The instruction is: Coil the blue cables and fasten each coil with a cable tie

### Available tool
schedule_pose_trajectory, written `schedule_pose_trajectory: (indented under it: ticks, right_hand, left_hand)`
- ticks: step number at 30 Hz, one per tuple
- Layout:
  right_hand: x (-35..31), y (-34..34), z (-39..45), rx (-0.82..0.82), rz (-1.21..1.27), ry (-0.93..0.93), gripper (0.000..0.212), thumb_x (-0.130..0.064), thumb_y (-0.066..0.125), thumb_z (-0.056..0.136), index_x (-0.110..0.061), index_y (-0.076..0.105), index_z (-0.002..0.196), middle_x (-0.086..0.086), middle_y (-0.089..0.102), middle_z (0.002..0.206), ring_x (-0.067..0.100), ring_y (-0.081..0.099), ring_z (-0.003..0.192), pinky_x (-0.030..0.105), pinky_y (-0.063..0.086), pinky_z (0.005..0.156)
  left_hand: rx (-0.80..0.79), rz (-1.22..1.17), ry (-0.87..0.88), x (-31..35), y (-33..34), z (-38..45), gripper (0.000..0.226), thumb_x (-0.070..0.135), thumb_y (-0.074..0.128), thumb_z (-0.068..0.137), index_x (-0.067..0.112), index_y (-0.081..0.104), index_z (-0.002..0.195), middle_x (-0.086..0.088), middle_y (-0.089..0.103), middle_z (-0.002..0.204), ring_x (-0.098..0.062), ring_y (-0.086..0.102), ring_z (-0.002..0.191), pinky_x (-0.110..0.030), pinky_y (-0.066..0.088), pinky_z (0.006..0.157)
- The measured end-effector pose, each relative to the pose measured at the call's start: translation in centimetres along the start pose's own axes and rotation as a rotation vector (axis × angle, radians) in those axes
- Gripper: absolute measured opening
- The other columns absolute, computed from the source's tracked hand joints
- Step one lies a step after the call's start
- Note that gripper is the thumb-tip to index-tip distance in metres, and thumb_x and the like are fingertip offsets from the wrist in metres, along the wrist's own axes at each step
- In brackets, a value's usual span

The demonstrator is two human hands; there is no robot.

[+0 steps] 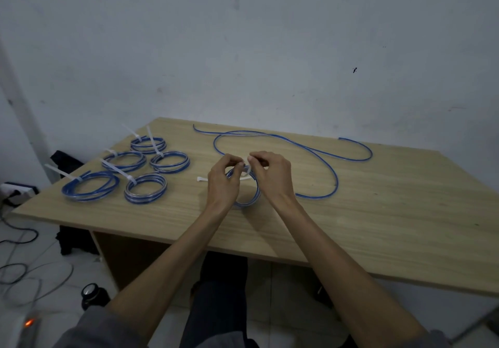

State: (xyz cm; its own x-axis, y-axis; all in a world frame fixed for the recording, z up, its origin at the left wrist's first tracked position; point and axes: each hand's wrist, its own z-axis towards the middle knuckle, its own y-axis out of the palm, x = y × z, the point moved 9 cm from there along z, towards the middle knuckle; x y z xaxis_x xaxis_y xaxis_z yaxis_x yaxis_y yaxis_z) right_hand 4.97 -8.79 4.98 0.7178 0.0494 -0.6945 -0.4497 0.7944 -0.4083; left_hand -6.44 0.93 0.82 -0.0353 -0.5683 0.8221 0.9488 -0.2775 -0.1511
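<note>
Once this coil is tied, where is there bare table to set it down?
Bare wood lies along the near edge of the table and at its right end, beyond the loose blue cable. The left end is crowded with five tied coils.

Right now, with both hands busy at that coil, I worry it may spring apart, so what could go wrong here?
1. The coil is held only at its top, where the left hand and right hand work the white cable tie; a slip might let the loops spring open.
2. The loose blue cable lies just behind the hands and might get snagged.
</note>
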Motion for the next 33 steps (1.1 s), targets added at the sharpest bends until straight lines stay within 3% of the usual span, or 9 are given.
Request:
schedule_pose_trajectory:
  ticks: [5, 8, 11, 15, 19, 26, 29, 33]
  right_hand:
    - [0.7, 0.3, 0.4, -0.044, 0.136, 0.104, 0.017, -0.019, 0.072, 0.09, -0.012, 0.077, 0.104, -0.001, 0.077, 0.092, 0.008, 0.071, 0.086, 0.032, 0.06, 0.083]
    - [0.3, 0.0, 0.3, -0.021, 0.245, 0.084, 0.006, -0.016, 0.073, 0.088, -0.011, 0.073, 0.091, -0.002, 0.074, 0.083, 0.011, 0.072, 0.081, 0.038, 0.06, 0.078]
    - [-0.1, -0.5, 0.3, -0.04, 0.227, 0.042, 0.005, -0.017, 0.072, 0.089, -0.014, 0.074, 0.084, -0.002, 0.072, 0.087, 0.009, 0.068, 0.084, 0.037, 0.057, 0.082]
    - [-0.2, -0.7, 0.6, -0.121, 0.239, 0.028, 0.008, -0.016, 0.07, 0.09, -0.014, 0.071, 0.082, -0.006, 0.071, 0.08, 0.013, 0.069, 0.085, 0.049, 0.059, 0.076]
    - [-0.5, -1.1, 1.1, -0.189, 0.202, 0.008, 0.009, -0.013, 0.065, 0.094, -0.01, 0.068, 0.087, 0.0, 0.072, 0.082, 0.015, 0.072, 0.079, 0.044, 0.061, 0.074]
    - [0.3, -1.4, 1.1, -0.172, 0.163, 0.05, 0.012, -0.012, 0.052, 0.103, -0.003, 0.057, 0.098, 0.006, 0.073, 0.087, 0.018, 0.072, 0.062, 0.032, 0.06, 0.062]
    - [-0.4, -1.5, 0.8, -0.069, 0.04, -0.066, 0.009, -0.015, 0.053, 0.103, -0.01, 0.057, 0.096, 0.003, 0.065, 0.093, 0.018, 0.068, 0.068, 0.032, 0.057, 0.06]
    - [-1.0, -1.9, 0.6, 0.052, -0.017, -0.177, 0.008, -0.014, 0.056, 0.101, -0.011, 0.06, 0.096, -0.003, 0.063, 0.088, 0.015, 0.063, 0.073, 0.029, 0.051, 0.06]
  left_hand:
    - [-0.014, -0.046, 0.004, 0.3, 0.0, -0.1, 0.009, 0.011, 0.062, 0.095, 0.012, 0.069, 0.091, 0.008, 0.071, 0.087, -0.009, 0.066, 0.091, -0.031, 0.053, 0.085]
    - [-0.052, -0.125, -0.06, -0.1, 0.3, 0.0, 0.009, 0.012, 0.062, 0.095, 0.012, 0.069, 0.09, 0.007, 0.071, 0.085, -0.01, 0.066, 0.09, -0.031, 0.051, 0.073]
    - [-0.106, -0.23, -0.168, -0.8, 0.9, -0.4, 0.009, 0.011, 0.062, 0.096, 0.008, 0.068, 0.092, -0.002, 0.071, 0.091, -0.008, 0.063, 0.086, -0.026, 0.044, 0.065]
    - [-0.131, -0.297, -0.239, -0.9, 1.2, -0.9, 0.011, 0.011, 0.061, 0.097, 0.002, 0.067, 0.095, -0.013, 0.071, 0.099, -0.008, 0.061, 0.084, -0.022, 0.043, 0.058]
    - [-0.151, -0.307, -0.251, -0.5, 1.1, -0.8, 0.011, 0.011, 0.062, 0.097, 0.002, 0.068, 0.096, -0.011, 0.072, 0.1, -0.006, 0.06, 0.082, -0.022, 0.043, 0.059]
    - [-0.205, -0.307, -0.238, 0.3, 1.4, -0.8, 0.012, 0.009, 0.06, 0.098, 0.007, 0.072, 0.095, 0.004, 0.072, 0.083, -0.006, 0.054, 0.068, -0.023, 0.04, 0.056]
    - [-0.217, -0.315, -0.241, 0.6, 1.6, -0.9, 0.014, 0.007, 0.059, 0.098, 0.012, 0.07, 0.09, 0.005, 0.071, 0.082, -0.009, 0.055, 0.071, -0.024, 0.041, 0.056]
    - [-0.224, -0.289, -0.22, 1.5, 1.6, -0.9, 0.015, 0.008, 0.059, 0.098, 0.015, 0.069, 0.09, 0.011, 0.071, 0.082, -0.001, 0.059, 0.073, -0.022, 0.043, 0.055]
